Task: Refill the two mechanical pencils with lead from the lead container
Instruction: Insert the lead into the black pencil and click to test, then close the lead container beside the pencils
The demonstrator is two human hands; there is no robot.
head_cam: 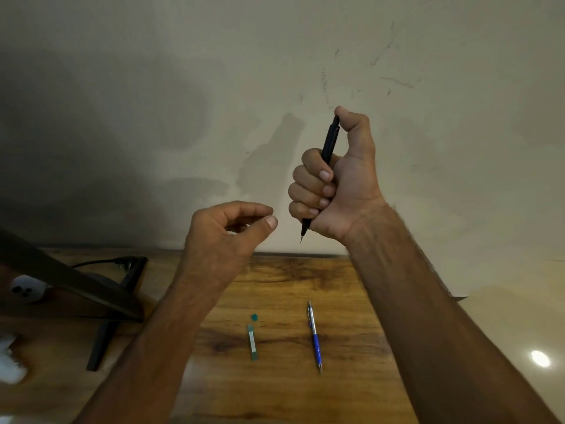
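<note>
Two pencils (329,142) (315,339), one lead container (252,342), one cap (254,317).

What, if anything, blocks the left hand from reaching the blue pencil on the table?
Nothing visible. The left hand hovers above the table; the blue mechanical pencil lies apart from the lead container.

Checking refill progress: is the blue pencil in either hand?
No: the blue pencil lies on the table, while the right hand grips the black pencil.
</note>
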